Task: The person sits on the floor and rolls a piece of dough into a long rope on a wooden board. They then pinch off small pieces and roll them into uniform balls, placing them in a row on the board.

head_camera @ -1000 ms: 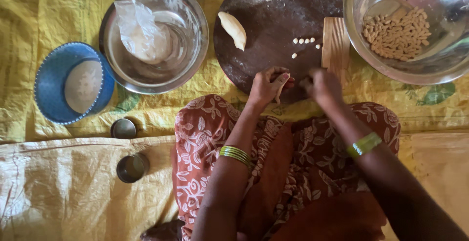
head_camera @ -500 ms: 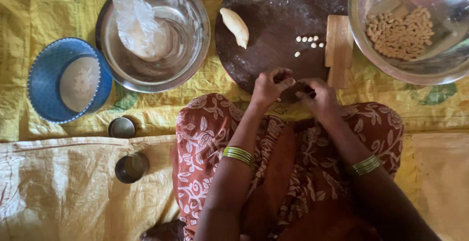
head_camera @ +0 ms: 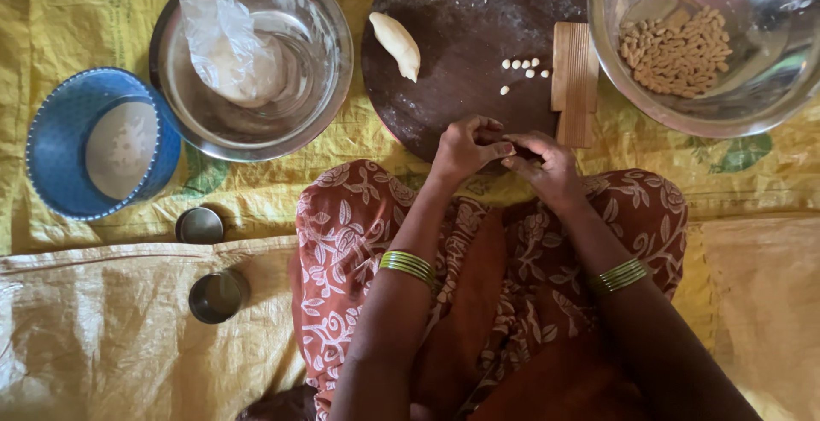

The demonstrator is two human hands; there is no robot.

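My left hand (head_camera: 462,148) and my right hand (head_camera: 541,161) meet fingertip to fingertip at the near edge of a round dark wooden board (head_camera: 465,37). Both pinch something small between them; it is hidden by the fingers. On the board lie a pale lump of dough (head_camera: 397,43) and several tiny dough pellets (head_camera: 523,68). A small ridged wooden paddle (head_camera: 573,75) rests at the board's right edge, just beyond my right hand.
A steel bowl (head_camera: 773,88) at the top right holds several shaped dough pieces (head_camera: 679,49). Another steel bowl (head_camera: 320,88) at the left holds a plastic bag (head_camera: 226,49). A blue bowl (head_camera: 60,190) with flour and two small steel cups (head_camera: 199,225) (head_camera: 216,295) sit on the yellow cloth (head_camera: 60,11).
Both hands have drawn a little back from the board toward my lap and come closer together. The board, paddle and bowls stay in place.
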